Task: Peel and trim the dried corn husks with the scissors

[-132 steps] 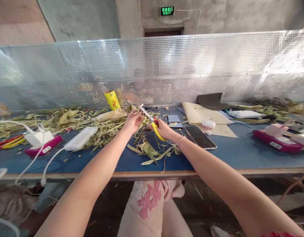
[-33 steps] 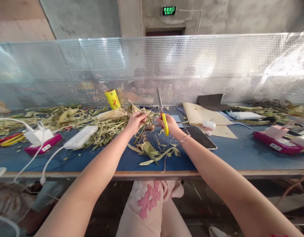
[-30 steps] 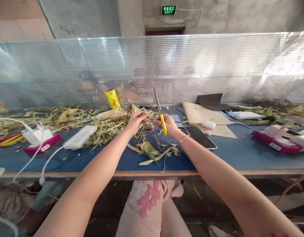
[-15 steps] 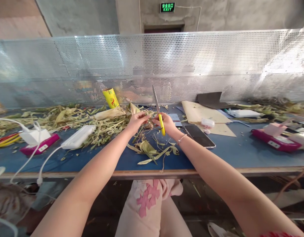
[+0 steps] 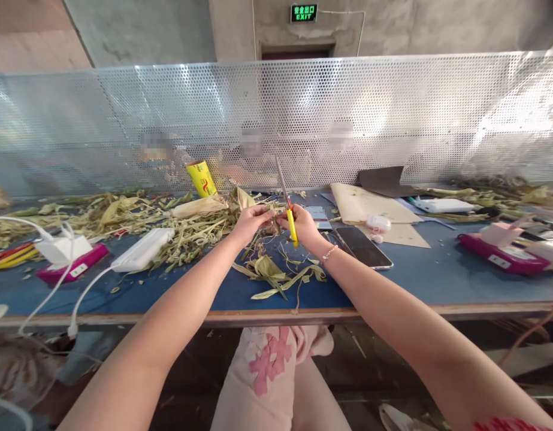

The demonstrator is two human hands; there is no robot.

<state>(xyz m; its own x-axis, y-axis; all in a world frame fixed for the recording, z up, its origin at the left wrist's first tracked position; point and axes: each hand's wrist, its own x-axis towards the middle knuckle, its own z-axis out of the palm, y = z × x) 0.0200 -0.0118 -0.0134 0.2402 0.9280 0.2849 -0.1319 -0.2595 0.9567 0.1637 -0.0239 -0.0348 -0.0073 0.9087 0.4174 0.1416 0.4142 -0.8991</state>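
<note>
My right hand (image 5: 302,224) is closed round a pair of scissors (image 5: 292,226) with yellow handles, blades pointing up and away. Its fingertips also come to a small brownish dried-plant piece (image 5: 271,227) between my hands. From the other side my left hand (image 5: 252,221) pinches that same piece; its exact shape is partly hidden by the fingers. Below them lie loose dry husk strips (image 5: 269,270) and thin fibres on the blue table (image 5: 177,294). Just left of my left hand a pale corn husk (image 5: 202,206) rests on a heap of dried leaves (image 5: 193,236).
A yellow tube (image 5: 201,178) stands by the perforated metal screen (image 5: 298,108). Right of my hands are a phone (image 5: 363,247), a white earphone case (image 5: 378,223) and brown paper (image 5: 370,206). A white power bank (image 5: 142,249) and magenta power strips (image 5: 501,254) sit at the sides, with cables.
The scissors have shifted very slightly left and up in my right hand. Both hands stay almost in the same place, still at the dried-plant piece.
</note>
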